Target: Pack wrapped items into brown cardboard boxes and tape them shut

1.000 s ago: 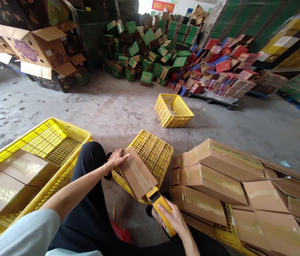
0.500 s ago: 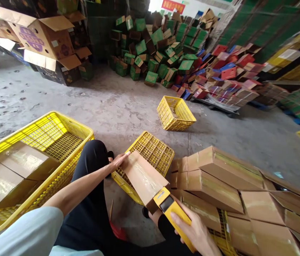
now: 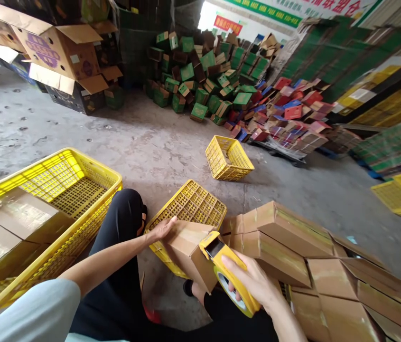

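Note:
My left hand [image 3: 163, 229] lies with fingers stretched against the far end of a small brown cardboard box [image 3: 189, 247], which rests on an upturned yellow crate [image 3: 189, 204] in front of my knees. My right hand [image 3: 253, 282] grips a yellow tape dispenser [image 3: 227, 270] and presses its head onto the near top edge of that box. Clear tape shines along the box's top.
A large yellow crate [image 3: 89, 171] holding taped brown boxes stands at my left. A pile of taped brown boxes [image 3: 293, 242] lies at my right. Another yellow crate [image 3: 228, 159] sits on the concrete floor ahead, before heaps of green and red cartons [image 3: 221, 71].
The tape dispenser has moved up over the box's near end, and my right hand has turned over it. The box has tipped flatter under my left hand.

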A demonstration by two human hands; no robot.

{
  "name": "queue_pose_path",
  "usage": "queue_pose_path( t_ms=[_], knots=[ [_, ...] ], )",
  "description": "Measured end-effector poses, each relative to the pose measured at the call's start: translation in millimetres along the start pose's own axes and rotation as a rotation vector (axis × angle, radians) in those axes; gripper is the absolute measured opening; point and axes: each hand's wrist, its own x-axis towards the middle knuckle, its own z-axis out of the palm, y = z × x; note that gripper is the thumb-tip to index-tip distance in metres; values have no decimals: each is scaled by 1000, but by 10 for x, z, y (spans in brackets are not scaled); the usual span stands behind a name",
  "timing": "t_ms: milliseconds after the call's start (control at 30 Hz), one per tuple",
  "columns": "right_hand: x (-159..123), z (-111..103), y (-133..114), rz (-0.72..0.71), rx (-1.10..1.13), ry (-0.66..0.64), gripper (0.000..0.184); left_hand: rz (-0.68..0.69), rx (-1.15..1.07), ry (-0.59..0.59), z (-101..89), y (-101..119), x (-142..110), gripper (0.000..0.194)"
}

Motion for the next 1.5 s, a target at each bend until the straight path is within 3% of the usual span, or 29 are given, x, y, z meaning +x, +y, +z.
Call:
queue_pose_path(
  t_ms=[100,200,333,533,733,933,1133,1500],
  knots=[
    [92,7,-158,5,-3,-59,61,155,-20,-44,-139,373,-140,79],
    [162,-2,-219,9,-11,-91,60,512,-79,-230,-221,722,-376,74],
    [175,10,-220,14,3,-89,59,591,-190,-358,-161,929,-584,75],
    [121,10,-193,-9,32,-86,59,624,-178,-461,6,845,-440,87],
    [201,-10,-169,-33,11,-137,53,585,-120,-467,126,865,-133,89],
    [288,-20,-147,-72,7,-206,52,741,167,-552,-50,786,30,107],
    [256,-98,-208,-7,-47,-241,59,661,280,-575,-95,704,89,126],
    [206,-215,-145,-28,-66,-281,71,679,294,-515,-5,745,105,115]
  ],
)
